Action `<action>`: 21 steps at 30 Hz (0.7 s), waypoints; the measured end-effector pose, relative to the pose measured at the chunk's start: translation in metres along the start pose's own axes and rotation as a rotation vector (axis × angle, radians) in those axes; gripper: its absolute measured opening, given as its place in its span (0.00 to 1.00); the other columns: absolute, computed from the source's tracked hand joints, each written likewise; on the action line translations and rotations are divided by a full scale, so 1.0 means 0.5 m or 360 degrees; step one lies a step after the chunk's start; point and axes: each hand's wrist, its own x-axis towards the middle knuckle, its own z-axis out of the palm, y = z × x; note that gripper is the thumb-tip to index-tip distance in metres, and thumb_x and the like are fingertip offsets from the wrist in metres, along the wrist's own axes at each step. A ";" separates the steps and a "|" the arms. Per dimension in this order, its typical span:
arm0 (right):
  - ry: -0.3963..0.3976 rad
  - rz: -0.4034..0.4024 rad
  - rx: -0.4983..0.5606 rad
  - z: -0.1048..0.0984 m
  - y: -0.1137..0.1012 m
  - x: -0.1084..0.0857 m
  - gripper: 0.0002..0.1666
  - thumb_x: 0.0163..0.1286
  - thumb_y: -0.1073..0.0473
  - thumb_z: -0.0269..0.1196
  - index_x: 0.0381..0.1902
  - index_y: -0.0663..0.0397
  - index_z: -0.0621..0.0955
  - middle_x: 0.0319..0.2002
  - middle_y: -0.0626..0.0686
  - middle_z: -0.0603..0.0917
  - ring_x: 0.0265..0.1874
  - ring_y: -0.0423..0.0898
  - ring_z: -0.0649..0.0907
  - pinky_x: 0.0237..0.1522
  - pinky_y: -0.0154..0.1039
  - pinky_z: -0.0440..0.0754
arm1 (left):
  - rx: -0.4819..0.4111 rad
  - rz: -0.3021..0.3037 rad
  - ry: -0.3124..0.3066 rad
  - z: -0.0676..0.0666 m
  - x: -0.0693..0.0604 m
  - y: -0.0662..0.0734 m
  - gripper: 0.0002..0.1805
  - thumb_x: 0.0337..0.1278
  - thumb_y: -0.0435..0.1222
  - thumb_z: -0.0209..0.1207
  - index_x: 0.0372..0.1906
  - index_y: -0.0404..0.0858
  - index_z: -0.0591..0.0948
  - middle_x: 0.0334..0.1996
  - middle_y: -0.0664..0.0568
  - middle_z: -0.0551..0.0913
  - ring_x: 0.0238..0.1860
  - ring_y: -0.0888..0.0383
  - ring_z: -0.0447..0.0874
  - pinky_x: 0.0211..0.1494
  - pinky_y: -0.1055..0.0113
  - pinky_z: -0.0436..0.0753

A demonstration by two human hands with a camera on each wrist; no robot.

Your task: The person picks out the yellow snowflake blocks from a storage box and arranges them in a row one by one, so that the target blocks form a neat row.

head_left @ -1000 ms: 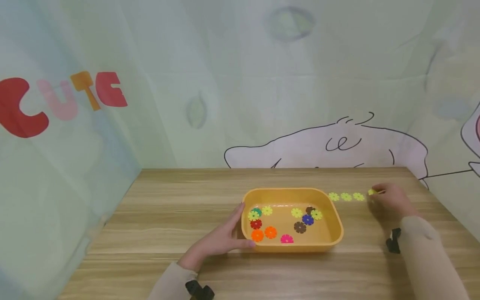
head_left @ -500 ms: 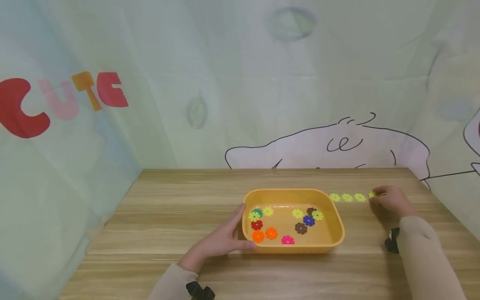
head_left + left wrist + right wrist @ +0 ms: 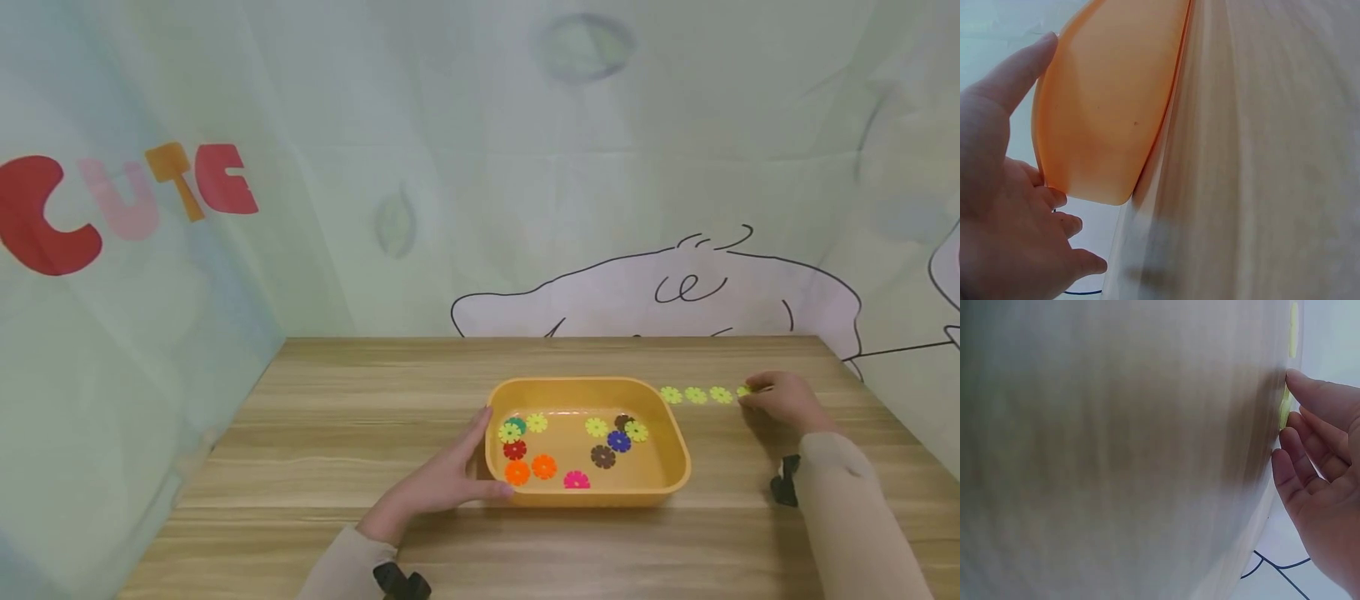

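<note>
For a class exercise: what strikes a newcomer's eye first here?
An orange tray of colourful discs stands on the table, the left hand at its side. Right of it, a row of yellow discs ends at the right hand. Large CUTE letters mark the backdrop's left.

Wall cloth [image 3: 337,100]: pale, softly and evenly lit, slightly hazy, its faint print soft-edged.
Table [image 3: 345,433]: moderately bright, with diffuse shadows on the near side of the right hand [image 3: 783,400] and along the sleeve [image 3: 847,508].
Tray [image 3: 585,500]: small white glints at the foot of its far inside wall.
Left wrist view: table smeared, out of focus; left hand [image 3: 1004,212] dim but clearer.
Right wrist view: wood grain blurred, one corner murky, table edge bowed; yellow piece [image 3: 1284,415] soft-edged.
</note>
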 end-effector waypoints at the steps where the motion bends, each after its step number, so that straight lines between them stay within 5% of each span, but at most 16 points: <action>1: -0.0003 0.0003 0.0001 0.000 0.000 0.000 0.29 0.62 0.59 0.64 0.52 0.82 0.73 0.50 0.78 0.76 0.50 0.74 0.75 0.50 0.64 0.74 | 0.0000 0.0002 0.0000 0.000 0.000 0.000 0.62 0.45 0.56 0.70 0.78 0.48 0.42 0.78 0.50 0.38 0.77 0.46 0.38 0.73 0.39 0.49; 13: -0.0019 0.0043 0.0076 -0.015 -0.015 -0.008 0.33 0.68 0.56 0.60 0.58 0.81 0.68 0.57 0.80 0.70 0.53 0.74 0.72 0.52 0.64 0.74 | -0.0014 -0.0007 0.0009 0.003 0.003 -0.001 0.62 0.45 0.55 0.70 0.78 0.48 0.42 0.78 0.51 0.39 0.77 0.46 0.39 0.73 0.39 0.49; 21: 0.0100 -0.0044 0.0073 -0.040 -0.095 -0.028 0.39 0.72 0.42 0.55 0.64 0.71 0.68 0.58 0.77 0.71 0.55 0.71 0.73 0.50 0.63 0.77 | -0.0030 -0.0024 0.0009 0.003 0.003 0.000 0.62 0.45 0.56 0.70 0.78 0.48 0.43 0.78 0.51 0.40 0.77 0.45 0.39 0.73 0.38 0.49</action>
